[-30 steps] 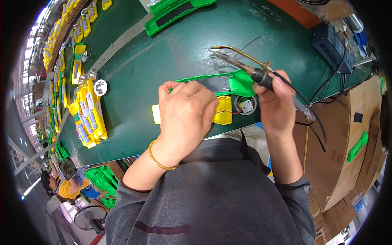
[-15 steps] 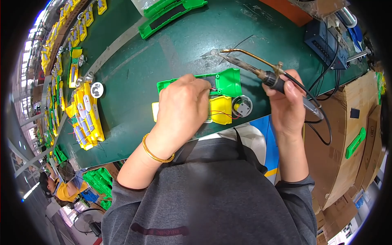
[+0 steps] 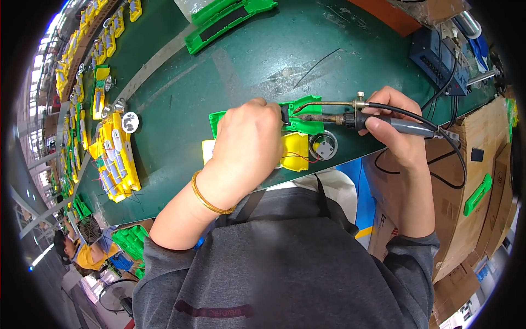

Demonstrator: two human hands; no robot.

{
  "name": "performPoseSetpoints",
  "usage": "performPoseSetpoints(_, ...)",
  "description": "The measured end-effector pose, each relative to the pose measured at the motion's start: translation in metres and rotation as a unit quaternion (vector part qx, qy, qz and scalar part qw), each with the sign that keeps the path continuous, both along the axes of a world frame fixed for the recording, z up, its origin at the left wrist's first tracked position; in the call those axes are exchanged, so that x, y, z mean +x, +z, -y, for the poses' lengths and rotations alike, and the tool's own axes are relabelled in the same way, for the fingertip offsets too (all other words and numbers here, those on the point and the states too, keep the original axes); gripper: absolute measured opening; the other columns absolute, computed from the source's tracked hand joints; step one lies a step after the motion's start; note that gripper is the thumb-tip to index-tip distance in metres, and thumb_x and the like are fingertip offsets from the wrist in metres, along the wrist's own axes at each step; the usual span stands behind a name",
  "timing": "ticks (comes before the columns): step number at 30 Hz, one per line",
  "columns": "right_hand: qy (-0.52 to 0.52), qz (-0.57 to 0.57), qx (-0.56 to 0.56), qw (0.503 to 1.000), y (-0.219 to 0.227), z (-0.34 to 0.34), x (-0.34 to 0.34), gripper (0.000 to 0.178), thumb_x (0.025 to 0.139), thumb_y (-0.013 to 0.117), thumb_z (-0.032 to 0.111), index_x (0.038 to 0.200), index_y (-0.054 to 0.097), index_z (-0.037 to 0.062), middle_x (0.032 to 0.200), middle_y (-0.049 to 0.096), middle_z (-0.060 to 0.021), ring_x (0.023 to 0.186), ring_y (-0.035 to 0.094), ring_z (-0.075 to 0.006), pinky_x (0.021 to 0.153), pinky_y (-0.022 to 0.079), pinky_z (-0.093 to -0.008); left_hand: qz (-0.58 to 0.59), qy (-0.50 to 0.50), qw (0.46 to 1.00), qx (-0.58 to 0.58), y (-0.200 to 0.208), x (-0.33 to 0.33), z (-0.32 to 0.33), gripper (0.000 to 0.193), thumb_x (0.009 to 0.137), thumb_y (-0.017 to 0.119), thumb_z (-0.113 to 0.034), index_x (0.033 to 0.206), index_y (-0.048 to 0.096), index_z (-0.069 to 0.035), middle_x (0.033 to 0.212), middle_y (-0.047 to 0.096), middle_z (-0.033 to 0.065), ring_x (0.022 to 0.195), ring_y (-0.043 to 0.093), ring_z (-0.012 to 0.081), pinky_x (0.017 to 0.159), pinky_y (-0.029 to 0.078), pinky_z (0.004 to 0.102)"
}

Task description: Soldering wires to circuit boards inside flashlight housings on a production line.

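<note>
My right hand (image 3: 402,137) grips a soldering iron (image 3: 408,127) with a thin brass feed tube fixed alongside it. Its tip reaches into an open green plastic housing (image 3: 315,128) lying at the near edge of the table. Bent over that housing, my left hand (image 3: 246,134) has curled fingers pointing down; its fingertips are hidden, and so is whatever they pinch. Below the green part lies a yellow housing (image 3: 297,153), partly covered by the left hand. Thin red wire runs from it to a round lamp head (image 3: 324,147) at its right.
Yellow housings with battery cells (image 3: 118,159) are piled on the left, beside a round reflector (image 3: 130,122). More green housings (image 3: 230,22) lie at the far side. A blue box (image 3: 433,57) with cables stands far right, above cardboard boxes (image 3: 466,181). Dark wire (image 3: 316,68) lies mid-table.
My right hand has brought the soldering iron's tip down and nearer, from above the table into the green housing. The left hand stays over the housings, with its wrist slightly shifted.
</note>
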State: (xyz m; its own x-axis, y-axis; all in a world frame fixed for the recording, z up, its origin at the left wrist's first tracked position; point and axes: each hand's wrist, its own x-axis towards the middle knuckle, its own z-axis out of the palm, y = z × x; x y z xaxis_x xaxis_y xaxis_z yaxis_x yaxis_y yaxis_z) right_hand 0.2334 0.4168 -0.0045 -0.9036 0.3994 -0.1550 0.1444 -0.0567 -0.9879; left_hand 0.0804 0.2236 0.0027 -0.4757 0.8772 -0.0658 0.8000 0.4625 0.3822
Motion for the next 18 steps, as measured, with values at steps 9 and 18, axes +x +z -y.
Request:
performPoseSetpoints(9, 0.063, 0.053, 0.040, 0.996, 0.000, -0.007, -0.014, 0.013, 0.075, 0.065, 0.006, 0.083, 0.056, 0.0007, 0.075, 0.061, -0.0046, 0.068, 0.060, -0.0104, 0.064, 0.047, -0.0232, -0.014, 0.015, 0.999, -0.038, 0.005, 0.003, -0.005, 0.008, 0.064, 0.059, 0.000, 0.071, 0.060, 0.003, 0.075, 0.060, 0.0204, 0.067, 0.062, 0.0389, 0.062, 0.050, 0.0456)
performPoseSetpoints(18, 0.077, 0.072, 0.044, 0.993, -0.001, -0.009, -0.021, 0.012, 0.074, 0.064, 0.005, 0.081, 0.056, 0.0010, 0.073, 0.060, -0.0044, 0.067, 0.059, -0.0098, 0.063, 0.046, -0.0232, -0.016, 0.021, 0.998, -0.048, 0.005, 0.003, -0.006, 0.007, 0.065, 0.059, 0.000, 0.072, 0.059, 0.003, 0.074, 0.059, 0.0199, 0.066, 0.062, 0.0383, 0.061, 0.050, 0.0453)
